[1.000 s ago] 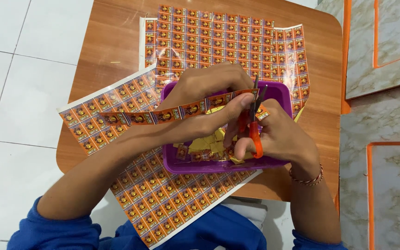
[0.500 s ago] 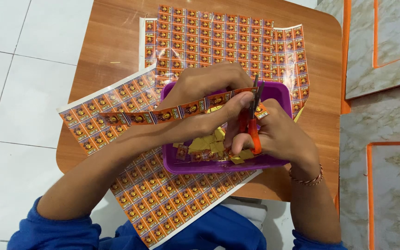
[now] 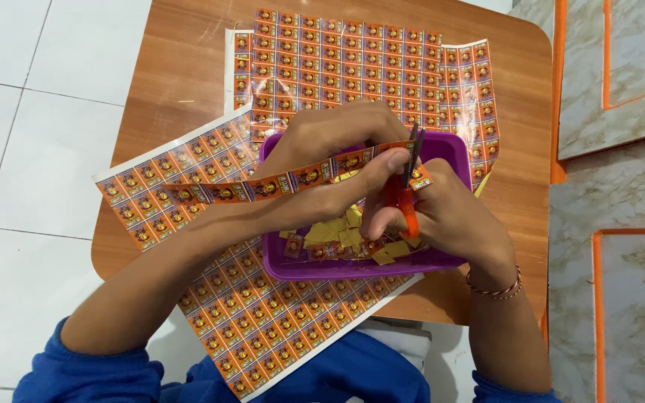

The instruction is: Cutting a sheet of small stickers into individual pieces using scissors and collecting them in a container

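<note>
My left hand (image 3: 337, 160) pinches a long orange strip of printed stickers (image 3: 263, 185) and holds it across a purple tray (image 3: 453, 149). My right hand (image 3: 449, 216) grips small red-handled scissors (image 3: 410, 195), whose blades close on the strip's right end next to my left thumb. Inside the purple tray lie several cut sticker pieces (image 3: 345, 239), yellow and orange. Both hands hover over the tray.
Two large printed sticker sheets lie on the small wooden table (image 3: 181, 67): one at the back (image 3: 360, 67), one at the front left (image 3: 278, 321) hanging over the table edge. White floor tiles are to the left, marbled orange-lined tiles (image 3: 621, 224) to the right.
The scissors' blades have shifted slightly on the strip's end. Both hands stay over the tray almost unmoved.
</note>
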